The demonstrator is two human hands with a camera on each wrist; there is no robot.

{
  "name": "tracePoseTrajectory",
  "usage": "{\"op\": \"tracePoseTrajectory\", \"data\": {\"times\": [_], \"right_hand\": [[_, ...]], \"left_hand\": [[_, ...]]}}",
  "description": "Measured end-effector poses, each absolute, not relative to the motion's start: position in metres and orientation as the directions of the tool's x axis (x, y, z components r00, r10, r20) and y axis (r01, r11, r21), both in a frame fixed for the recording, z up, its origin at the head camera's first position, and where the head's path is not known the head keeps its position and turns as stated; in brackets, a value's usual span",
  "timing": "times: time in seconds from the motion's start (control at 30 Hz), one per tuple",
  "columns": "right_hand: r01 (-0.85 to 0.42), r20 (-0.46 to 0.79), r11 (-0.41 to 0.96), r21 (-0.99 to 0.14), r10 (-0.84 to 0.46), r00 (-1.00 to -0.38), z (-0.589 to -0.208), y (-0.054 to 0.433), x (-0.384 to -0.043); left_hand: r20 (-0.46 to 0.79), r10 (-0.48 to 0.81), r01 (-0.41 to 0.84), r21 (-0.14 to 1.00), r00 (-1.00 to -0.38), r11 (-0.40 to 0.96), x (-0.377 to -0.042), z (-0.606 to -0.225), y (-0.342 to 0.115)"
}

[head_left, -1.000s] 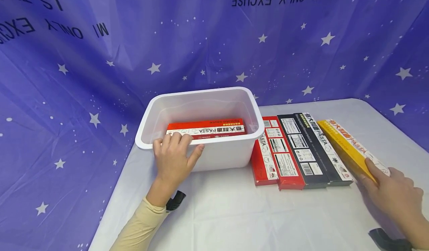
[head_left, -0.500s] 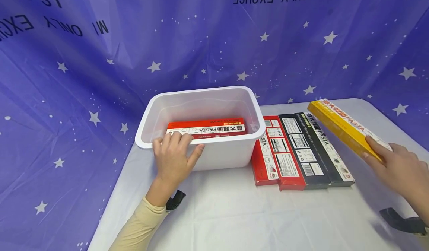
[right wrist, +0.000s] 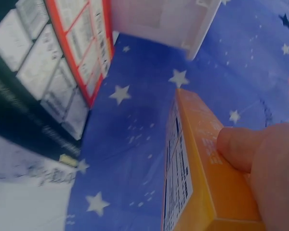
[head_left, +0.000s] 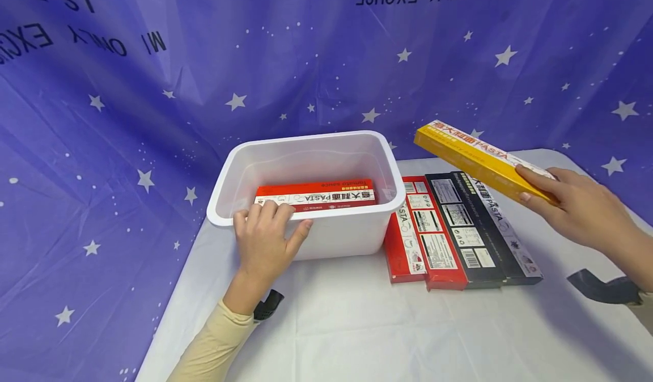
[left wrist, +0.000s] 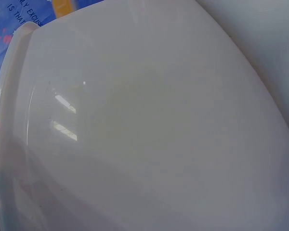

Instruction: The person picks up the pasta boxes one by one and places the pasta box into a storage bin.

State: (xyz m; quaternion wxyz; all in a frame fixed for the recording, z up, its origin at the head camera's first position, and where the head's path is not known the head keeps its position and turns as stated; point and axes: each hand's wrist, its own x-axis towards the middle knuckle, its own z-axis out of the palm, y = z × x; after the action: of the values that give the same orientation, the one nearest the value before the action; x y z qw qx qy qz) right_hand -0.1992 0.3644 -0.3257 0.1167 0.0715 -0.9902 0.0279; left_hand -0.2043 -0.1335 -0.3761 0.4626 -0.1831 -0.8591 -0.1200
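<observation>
A white plastic bin stands at mid-table in the head view. My left hand grips its near rim, fingers over the edge and thumb on the outside; the left wrist view is mostly the bin's wall. Inside the bin lies a red pasta box, lettered "Tomato sauce", partly hidden by the rim. My right hand holds a yellow pasta box by its near end, raised above the table and tilted. In the right wrist view the thumb presses along the yellow box's side.
Right of the bin, red pasta boxes and black pasta boxes lie side by side on the white tablecloth. A purple star-printed curtain hangs behind the table and along its left side.
My right hand has lifted the yellow box from the table's right side and carried it up and left, over the black boxes. The left hand keeps its place on the rim.
</observation>
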Motion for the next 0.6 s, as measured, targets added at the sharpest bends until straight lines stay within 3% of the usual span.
{"op": "tracePoseTrajectory", "data": {"times": [0.33, 0.6], "right_hand": [[-0.306, 0.246, 0.951, -0.037, -0.288, -0.925, -0.274, 0.319, -0.224], [-0.482, 0.258, 0.876, 0.031, -0.473, -0.843, -0.242, 0.270, -0.247]], "left_hand": [[0.835, 0.200, 0.414, 0.036, -0.512, 0.909, -0.203, -0.376, -0.134], [0.835, 0.201, 0.413, 0.034, -0.511, 0.910, -0.204, -0.376, -0.134]]}}
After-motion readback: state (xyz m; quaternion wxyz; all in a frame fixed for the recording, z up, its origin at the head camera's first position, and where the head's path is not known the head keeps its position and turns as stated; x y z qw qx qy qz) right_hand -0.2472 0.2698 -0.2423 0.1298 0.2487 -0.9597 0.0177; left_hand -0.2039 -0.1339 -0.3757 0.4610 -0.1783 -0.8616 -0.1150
